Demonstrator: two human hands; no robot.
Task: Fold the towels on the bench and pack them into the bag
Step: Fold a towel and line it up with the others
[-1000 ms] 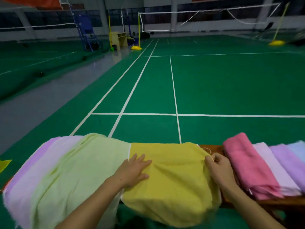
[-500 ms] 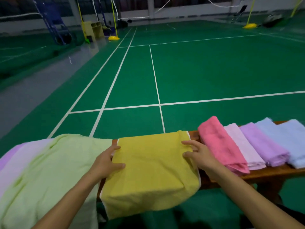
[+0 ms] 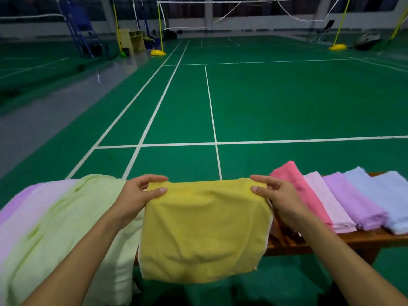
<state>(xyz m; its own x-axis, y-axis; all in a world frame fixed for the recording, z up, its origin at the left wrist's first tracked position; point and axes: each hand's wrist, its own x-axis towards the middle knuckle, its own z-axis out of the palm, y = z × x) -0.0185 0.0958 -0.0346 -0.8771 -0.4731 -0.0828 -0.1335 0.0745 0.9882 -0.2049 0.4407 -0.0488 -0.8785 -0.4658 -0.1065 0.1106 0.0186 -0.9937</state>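
A yellow towel (image 3: 205, 230) hangs over the front of the wooden bench (image 3: 331, 240). My left hand (image 3: 138, 194) pinches its far left corner and my right hand (image 3: 276, 193) pinches its far right corner, thumbs on top. Left of it lie unfolded towels: a pale green one (image 3: 66, 228), then a pale pink one (image 3: 28, 208) and a lilac one (image 3: 13, 206). To the right, folded towels lie side by side: a deep pink one (image 3: 295, 184), a light pink one (image 3: 324, 199), a purple one (image 3: 353, 199) and light blue ones (image 3: 386, 195). No bag is in view.
Beyond the bench stretches a green badminton court (image 3: 265, 102) with white lines. Nets on yellow posts (image 3: 159, 29), a blue umpire chair (image 3: 79, 27) and a small yellow cabinet (image 3: 132, 39) stand far back. A grey strip of floor (image 3: 33, 120) runs along the left.
Both hands moved from the yellow towel's sides to its far corners and now pinch them. The towel's far edge is lifted slightly. The camera tilted and the folded towels on the right show more.
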